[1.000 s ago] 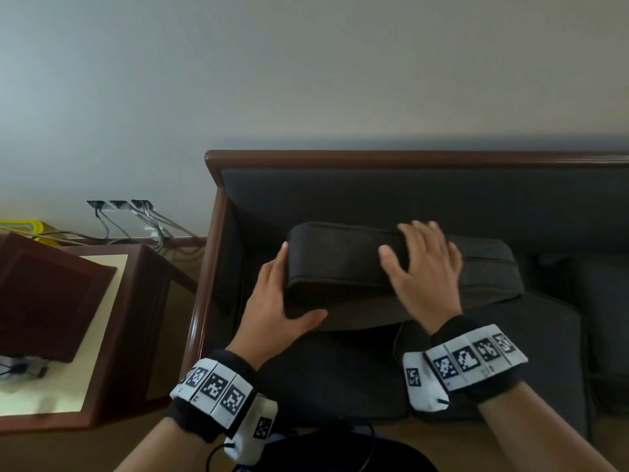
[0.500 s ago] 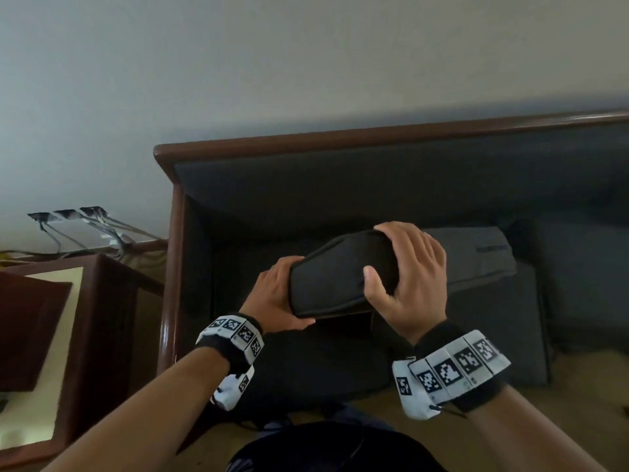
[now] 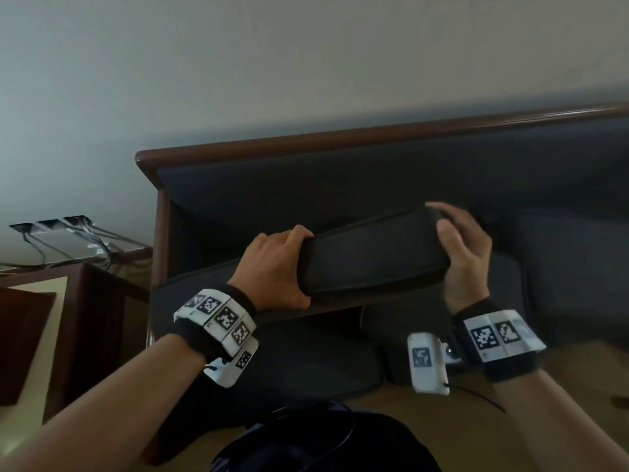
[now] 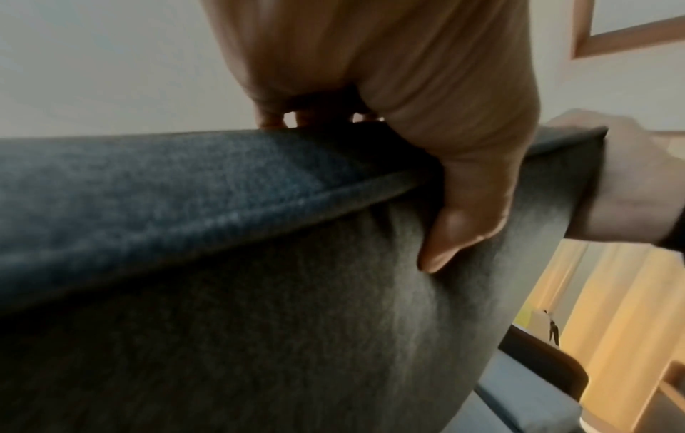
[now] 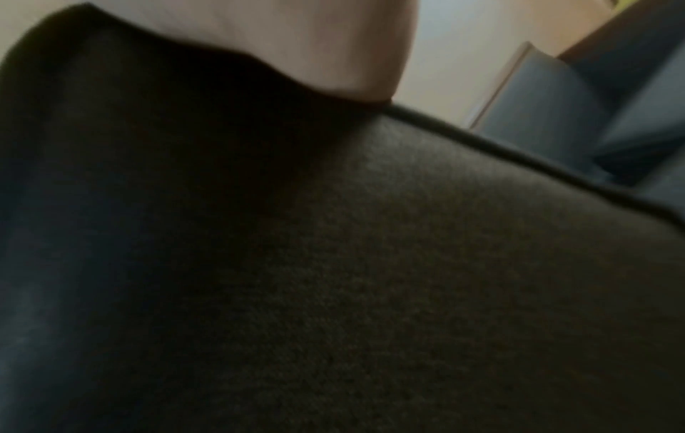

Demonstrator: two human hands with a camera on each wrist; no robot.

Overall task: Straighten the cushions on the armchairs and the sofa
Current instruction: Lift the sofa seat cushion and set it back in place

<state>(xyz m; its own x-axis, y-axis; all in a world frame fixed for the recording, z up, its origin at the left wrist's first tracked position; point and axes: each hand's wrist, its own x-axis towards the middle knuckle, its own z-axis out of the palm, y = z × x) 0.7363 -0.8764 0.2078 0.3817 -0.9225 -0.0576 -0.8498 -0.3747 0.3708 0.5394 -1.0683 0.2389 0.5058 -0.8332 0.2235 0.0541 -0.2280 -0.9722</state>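
Dark cushion (image 3: 371, 257) mid-frame, lifted clear above sofa (image 3: 340, 185) seat. Left hand (image 3: 275, 267) clamped round left end, right hand (image 3: 466, 250) round right end. Wooden side worktop (image 3: 68, 284) lower left.

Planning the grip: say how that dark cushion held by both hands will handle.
The cushion probably squashes: fabric puckers under the left hand thumb. Likely holds its shape, spanning to the right hand without sagging. The woven cover looks grippy.
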